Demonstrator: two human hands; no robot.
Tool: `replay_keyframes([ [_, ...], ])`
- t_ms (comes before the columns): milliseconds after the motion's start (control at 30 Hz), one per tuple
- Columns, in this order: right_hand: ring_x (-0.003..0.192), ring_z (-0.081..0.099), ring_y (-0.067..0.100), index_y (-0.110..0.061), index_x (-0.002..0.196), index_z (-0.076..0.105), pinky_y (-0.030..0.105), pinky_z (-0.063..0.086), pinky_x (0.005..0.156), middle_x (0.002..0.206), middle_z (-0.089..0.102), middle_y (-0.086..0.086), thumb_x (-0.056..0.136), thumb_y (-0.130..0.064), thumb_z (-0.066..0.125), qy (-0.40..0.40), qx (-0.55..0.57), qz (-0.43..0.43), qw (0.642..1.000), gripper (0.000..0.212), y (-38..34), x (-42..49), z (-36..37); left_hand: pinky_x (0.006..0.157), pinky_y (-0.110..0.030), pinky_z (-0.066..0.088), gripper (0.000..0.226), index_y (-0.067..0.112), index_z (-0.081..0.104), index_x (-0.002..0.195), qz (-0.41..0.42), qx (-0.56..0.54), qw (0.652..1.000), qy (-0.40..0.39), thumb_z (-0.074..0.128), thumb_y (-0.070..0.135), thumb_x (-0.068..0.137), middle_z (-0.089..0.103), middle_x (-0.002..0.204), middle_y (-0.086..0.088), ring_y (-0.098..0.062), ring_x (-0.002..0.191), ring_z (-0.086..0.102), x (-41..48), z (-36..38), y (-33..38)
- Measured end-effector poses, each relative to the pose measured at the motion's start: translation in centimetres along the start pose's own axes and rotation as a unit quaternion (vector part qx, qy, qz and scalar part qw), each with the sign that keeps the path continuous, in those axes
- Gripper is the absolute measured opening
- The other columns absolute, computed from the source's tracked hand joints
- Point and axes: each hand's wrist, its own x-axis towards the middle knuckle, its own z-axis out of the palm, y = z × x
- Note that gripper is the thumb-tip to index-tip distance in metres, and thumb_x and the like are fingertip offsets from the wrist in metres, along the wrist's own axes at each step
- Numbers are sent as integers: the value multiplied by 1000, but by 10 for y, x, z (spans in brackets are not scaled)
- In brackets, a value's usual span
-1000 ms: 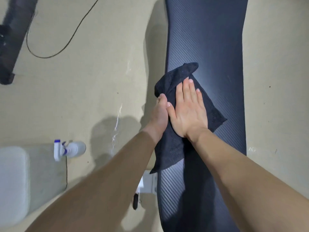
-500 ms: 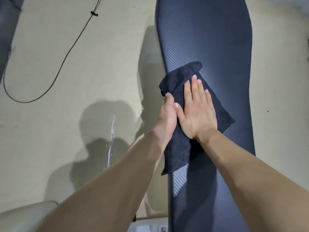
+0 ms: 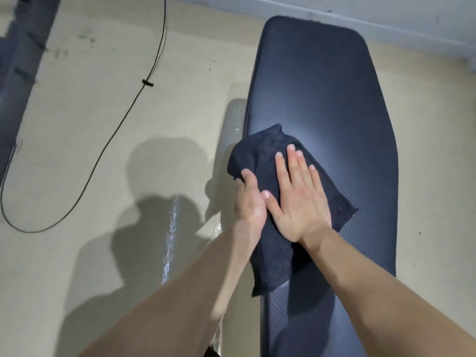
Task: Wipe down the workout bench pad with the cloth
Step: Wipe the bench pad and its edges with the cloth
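Observation:
A long dark bench pad (image 3: 322,94) with a ribbed texture runs from the bottom of the view up to a rounded far end near the wall. A dark cloth (image 3: 268,150) lies on its left half and hangs over the left edge. My right hand (image 3: 296,197) presses flat on the cloth, fingers together and pointing away from me. My left hand (image 3: 249,202) grips the cloth's left side at the pad's edge, thumb on top.
Beige floor (image 3: 103,124) surrounds the bench, with a wet streak (image 3: 171,235) left of it. A black cable (image 3: 144,83) loops across the floor at left. A dark structure (image 3: 18,60) stands at the far left. A pale wall base (image 3: 386,19) runs behind the bench.
Both hands have slid the cloth forward along the pad toward its far end. The view has tilted up, so the pad's rounded end and the wall now show; the spray bottle is out of view.

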Motion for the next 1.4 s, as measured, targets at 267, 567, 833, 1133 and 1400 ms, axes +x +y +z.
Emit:
replay_keyframes([
  [267,154,-17,21,-11,159,-8,43,-1,126,166,-20,8,99,-56,12,2,13,27,1000,77,2,136,-36,106,-39,45,62,8,66,123,52,137,989,-27,23,49,105,70,120,-6,-23,112,65,69,41,151],
  [567,154,-17,19,-11,159,-10,41,-2,125,167,-19,7,101,-46,9,25,15,68,997,70,25,284,-73,116,-41,33,65,6,43,148,33,234,970,-53,23,52,106,53,146,-12,-29,133,50,158,116,269],
  [833,123,51,27,-8,128,53,39,25,115,126,59,6,92,-33,25,20,-4,109,994,52,52,385,-100,81,-28,48,39,10,65,113,11,308,942,-130,40,38,105,63,90,0,-20,94,61,239,176,342],
  [1133,85,61,28,-17,82,56,38,37,90,88,70,5,94,-31,21,4,28,226,974,40,130,397,-120,92,-28,45,56,6,66,107,21,488,826,-283,24,44,108,63,110,-9,-22,104,56,246,267,354],
  [1400,94,60,40,-14,94,50,42,39,75,104,67,17,104,-42,17,43,164,462,871,45,195,330,-105,110,-33,25,66,11,57,132,45,621,682,-384,16,54,105,54,140,-8,-22,130,47,194,370,326],
])
